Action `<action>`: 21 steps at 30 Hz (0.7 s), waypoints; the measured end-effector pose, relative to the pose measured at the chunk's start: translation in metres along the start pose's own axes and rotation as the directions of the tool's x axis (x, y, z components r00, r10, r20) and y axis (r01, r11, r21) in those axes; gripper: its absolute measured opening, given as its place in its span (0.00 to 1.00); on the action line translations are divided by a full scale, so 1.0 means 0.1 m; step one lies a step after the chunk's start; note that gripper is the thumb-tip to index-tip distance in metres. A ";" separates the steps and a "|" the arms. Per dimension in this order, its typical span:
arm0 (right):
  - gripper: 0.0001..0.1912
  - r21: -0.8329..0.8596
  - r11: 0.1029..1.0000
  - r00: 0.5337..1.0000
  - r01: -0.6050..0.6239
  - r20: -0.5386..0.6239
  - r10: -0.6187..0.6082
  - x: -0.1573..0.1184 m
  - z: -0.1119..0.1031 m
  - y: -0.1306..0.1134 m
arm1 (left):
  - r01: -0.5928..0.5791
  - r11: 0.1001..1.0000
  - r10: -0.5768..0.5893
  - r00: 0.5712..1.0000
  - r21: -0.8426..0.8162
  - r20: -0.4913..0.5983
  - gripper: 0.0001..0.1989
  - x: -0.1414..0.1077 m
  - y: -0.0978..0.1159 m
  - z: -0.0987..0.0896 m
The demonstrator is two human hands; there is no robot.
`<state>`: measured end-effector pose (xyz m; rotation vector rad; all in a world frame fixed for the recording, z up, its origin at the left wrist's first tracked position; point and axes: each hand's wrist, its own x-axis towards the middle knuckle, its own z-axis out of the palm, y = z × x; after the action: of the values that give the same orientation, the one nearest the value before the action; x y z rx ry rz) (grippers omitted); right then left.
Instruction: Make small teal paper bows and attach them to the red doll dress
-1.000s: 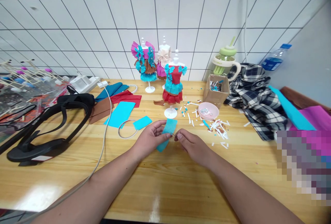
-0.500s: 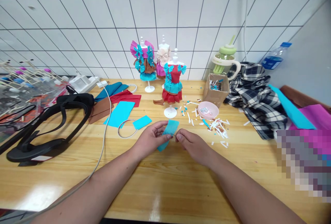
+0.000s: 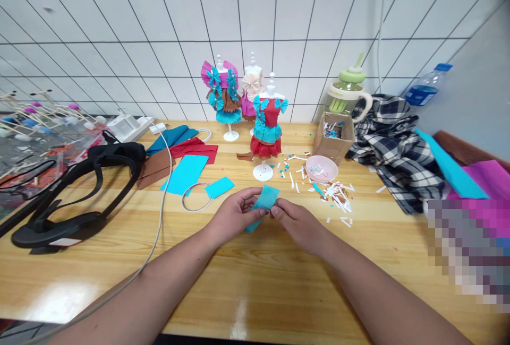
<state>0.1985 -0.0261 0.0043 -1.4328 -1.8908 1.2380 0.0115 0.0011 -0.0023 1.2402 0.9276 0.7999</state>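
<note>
A small turquoise paper piece [image 3: 266,199] is pinched between the thumb and fingers of my left hand [image 3: 238,211]. My right hand [image 3: 295,223] is closed with thumb and forefinger together at the paper's right edge, gripping it there. Behind my hands stands a mini dress form [image 3: 268,127] in a red and turquoise paper outfit. To the left of my hands lie a small turquoise rectangle [image 3: 220,188], a roll of tape [image 3: 188,208] and a larger turquoise sheet [image 3: 186,174].
Two more dress forms [image 3: 228,98] stand behind. At right are a pink dish [image 3: 322,169], white scraps [image 3: 338,196], a cardboard box [image 3: 333,146] and a plaid cloth [image 3: 382,138]. A black headset strap [image 3: 99,217] and a white cable [image 3: 160,217] lie at left.
The turquoise paper in my left hand has tilted a little to the right at its top. My right fingertips have come up against its edge.
</note>
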 end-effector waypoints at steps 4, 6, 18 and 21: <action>0.15 0.010 1.000 1.000 0.009 0.002 -0.009 -0.01 0.01 -0.01 | -0.010 1.000 0.010 1.000 0.002 -0.014 0.28 0.01 -0.01 -0.01; 0.15 0.024 1.000 1.000 0.011 -0.001 -0.011 -0.01 0.01 -0.01 | -0.016 1.000 0.017 0.999 0.003 -0.029 0.28 0.01 -0.01 -0.01; 0.15 0.006 1.000 1.000 0.010 -0.008 -0.010 0.00 0.01 -0.02 | -0.013 1.000 0.013 1.000 0.021 -0.025 0.29 0.00 0.00 -0.01; 0.15 0.004 1.000 1.000 0.010 -0.010 -0.010 -0.01 0.01 -0.03 | -0.012 0.999 0.013 1.000 0.035 -0.027 0.29 0.00 0.00 -0.01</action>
<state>0.1965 -0.0274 0.0066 -1.4231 -1.8860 1.2271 0.0103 0.0019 -0.0027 1.2692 0.9604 0.8148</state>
